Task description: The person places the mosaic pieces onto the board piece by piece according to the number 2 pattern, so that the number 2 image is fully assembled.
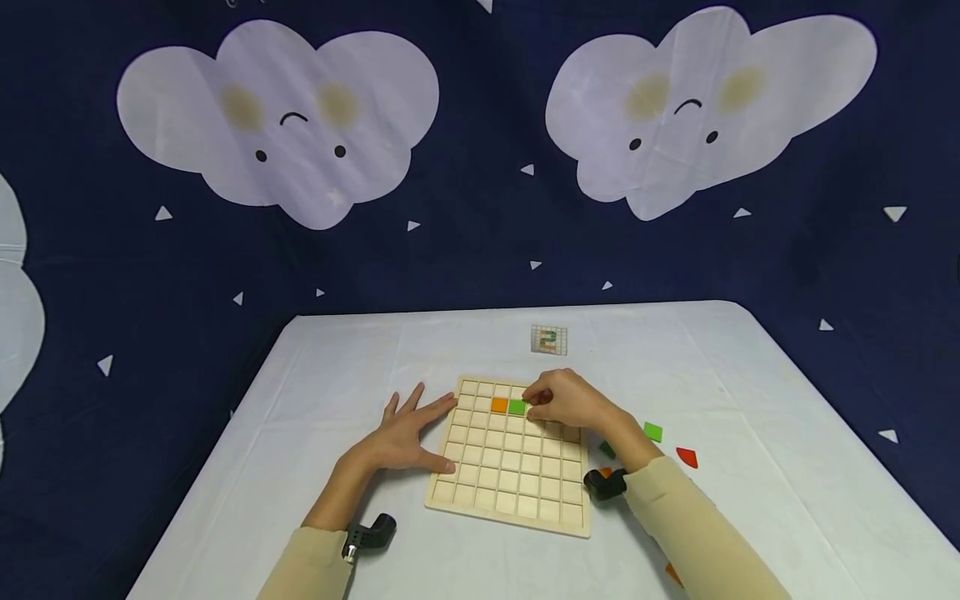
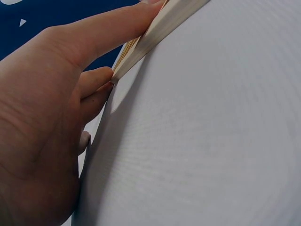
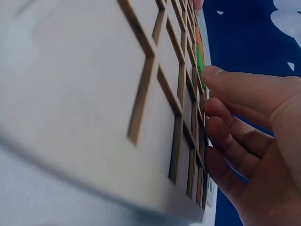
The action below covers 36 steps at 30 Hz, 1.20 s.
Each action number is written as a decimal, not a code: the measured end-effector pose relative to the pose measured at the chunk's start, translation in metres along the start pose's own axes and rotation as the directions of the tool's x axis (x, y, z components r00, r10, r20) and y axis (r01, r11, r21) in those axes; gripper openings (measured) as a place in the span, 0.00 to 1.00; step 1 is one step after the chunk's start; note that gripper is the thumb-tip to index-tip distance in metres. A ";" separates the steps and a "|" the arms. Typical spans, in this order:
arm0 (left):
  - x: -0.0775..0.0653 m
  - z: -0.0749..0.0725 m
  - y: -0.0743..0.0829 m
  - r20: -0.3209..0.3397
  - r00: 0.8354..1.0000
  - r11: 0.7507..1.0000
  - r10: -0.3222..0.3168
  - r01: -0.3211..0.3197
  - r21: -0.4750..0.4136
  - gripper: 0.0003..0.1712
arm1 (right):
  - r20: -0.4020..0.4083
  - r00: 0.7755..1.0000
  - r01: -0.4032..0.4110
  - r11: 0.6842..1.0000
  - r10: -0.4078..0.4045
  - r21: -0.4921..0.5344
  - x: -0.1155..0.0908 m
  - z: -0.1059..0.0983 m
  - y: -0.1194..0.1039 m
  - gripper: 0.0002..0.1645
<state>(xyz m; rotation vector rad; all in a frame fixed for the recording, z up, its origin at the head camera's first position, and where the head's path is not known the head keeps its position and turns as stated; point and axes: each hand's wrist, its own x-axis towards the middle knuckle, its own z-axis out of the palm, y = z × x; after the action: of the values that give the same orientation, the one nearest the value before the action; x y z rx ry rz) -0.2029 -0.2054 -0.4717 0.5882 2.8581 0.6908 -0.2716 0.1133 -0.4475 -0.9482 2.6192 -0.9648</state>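
Note:
A square wooden grid board (image 1: 510,508) lies on the table. In its upper rows an orange square tile (image 1: 498,405) sits in a cell, and beside it is a green square tile (image 1: 517,407). My right hand (image 1: 566,397) reaches over the upper right of the board, thumb and forefinger pinching at the green tile's right side. In the right wrist view the thumb (image 3: 214,70) overlaps that tile's edge, while the other fingers curl close to the grid. Spread wide, my left hand (image 1: 401,437) rests along the board's left edge; its thumb (image 2: 113,33) lies on the rim.
Behind the board lies a small pattern card (image 1: 549,340). Right of the board are a green tile (image 1: 653,432), a red rounded piece (image 1: 687,457) and a dark green piece (image 1: 607,450). Orange pieces show partly behind the right forearm. A dark cloud-print curtain (image 1: 480,250) hangs behind the table.

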 end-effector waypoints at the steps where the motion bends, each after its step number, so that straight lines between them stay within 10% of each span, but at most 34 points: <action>1: 0.000 0.000 0.000 -0.001 1.000 1.000 -0.001 0.001 -0.001 0.65 | 0.000 1.000 -0.005 1.000 0.005 0.009 -0.001 -0.001 0.001 0.16; 36: 0.000 0.000 0.001 -0.004 1.000 1.000 -0.019 0.019 -0.005 0.65 | -0.066 0.993 -0.101 0.995 0.100 -0.012 -0.043 -0.032 0.031 0.17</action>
<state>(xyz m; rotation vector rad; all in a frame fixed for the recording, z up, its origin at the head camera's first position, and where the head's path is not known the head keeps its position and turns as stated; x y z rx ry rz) -0.2027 -0.2041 -0.4712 0.5595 2.8607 0.6967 -0.2661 0.1749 -0.4438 -0.7929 2.7026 -0.9684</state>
